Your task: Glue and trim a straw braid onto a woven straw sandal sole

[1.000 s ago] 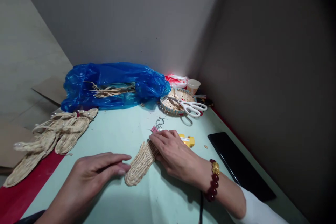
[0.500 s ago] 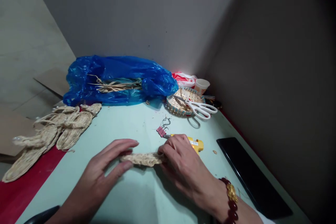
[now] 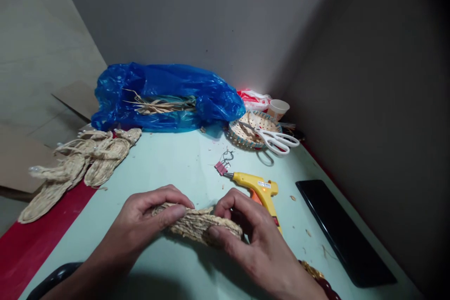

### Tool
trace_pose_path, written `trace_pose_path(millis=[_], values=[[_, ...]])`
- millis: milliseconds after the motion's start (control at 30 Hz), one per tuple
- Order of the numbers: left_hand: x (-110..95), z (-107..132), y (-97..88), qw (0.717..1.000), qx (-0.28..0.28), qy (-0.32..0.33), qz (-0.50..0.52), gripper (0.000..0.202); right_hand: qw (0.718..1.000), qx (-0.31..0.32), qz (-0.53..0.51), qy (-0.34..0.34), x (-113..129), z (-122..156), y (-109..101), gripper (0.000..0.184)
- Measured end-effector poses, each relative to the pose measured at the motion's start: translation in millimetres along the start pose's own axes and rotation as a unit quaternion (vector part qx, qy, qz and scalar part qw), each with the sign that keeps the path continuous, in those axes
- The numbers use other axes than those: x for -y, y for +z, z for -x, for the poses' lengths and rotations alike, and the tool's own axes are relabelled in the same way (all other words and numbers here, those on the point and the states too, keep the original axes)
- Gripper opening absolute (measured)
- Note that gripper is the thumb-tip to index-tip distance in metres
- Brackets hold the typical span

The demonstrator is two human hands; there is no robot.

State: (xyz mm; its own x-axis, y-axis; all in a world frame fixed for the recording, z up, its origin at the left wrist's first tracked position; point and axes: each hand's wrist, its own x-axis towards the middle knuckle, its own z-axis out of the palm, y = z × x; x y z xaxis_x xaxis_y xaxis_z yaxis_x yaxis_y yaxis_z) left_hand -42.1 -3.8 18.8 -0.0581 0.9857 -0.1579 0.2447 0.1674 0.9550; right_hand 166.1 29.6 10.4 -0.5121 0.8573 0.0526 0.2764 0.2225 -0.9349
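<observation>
Between my hands is a piece of braided straw (image 3: 197, 225), shaped like a small woven sole and tilted so its ridged face shows. My left hand (image 3: 151, 218) grips its left end, thumb on the near face and fingers behind. At the other end my right hand (image 3: 249, 234) pinches it, thumb in front and fingers curled over the far side. Just beyond my right hand lies a yellow glue gun (image 3: 258, 185), its nozzle touching or close to a pink binder clip (image 3: 221, 167). A beaded bracelet (image 3: 318, 276) is on my right wrist.
Woven straw sandals (image 3: 80, 164) lie at the left edge, over a red strip. A blue plastic bag (image 3: 168, 79) holding straw stands at the back. White-handled scissors (image 3: 277, 140) rest on a woven basket (image 3: 239, 138) beside a paper cup (image 3: 278, 108). A black flat panel (image 3: 344, 232) lies right.
The straw piece has been turned so that its broad ridged face shows. My left fingers have closed onto it, and my right hand has shifted its grip, uncovering more of the glue gun.
</observation>
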Motion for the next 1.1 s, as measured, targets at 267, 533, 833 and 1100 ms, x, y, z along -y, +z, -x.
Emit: trace_pose_path(millis=[267, 533, 833, 1100], values=[[-4, 4, 4.0, 0.998, -0.042, 0.011, -0.046, 0.013, 1.0, -0.003, 0.006, -0.03, -4, 4, 0, 0.009], [4, 0, 3.7, 0.998, -0.043, 0.041, -0.007, 0.007, 1.0, -0.001, -0.003, 0.001, -3, 5, 4, 0.011], [-2, 8, 12.9, 0.941, -0.088, -0.096, 0.314, 0.051, 0.992, -0.1, -0.065, 0.038, -7, 5, 16, 0.01], [-10, 13, 33.7, 0.939, -0.15, -0.098, 0.293, 0.083, 0.996, -0.022, -0.082, 0.019, -2, 14, 13, 0.013]])
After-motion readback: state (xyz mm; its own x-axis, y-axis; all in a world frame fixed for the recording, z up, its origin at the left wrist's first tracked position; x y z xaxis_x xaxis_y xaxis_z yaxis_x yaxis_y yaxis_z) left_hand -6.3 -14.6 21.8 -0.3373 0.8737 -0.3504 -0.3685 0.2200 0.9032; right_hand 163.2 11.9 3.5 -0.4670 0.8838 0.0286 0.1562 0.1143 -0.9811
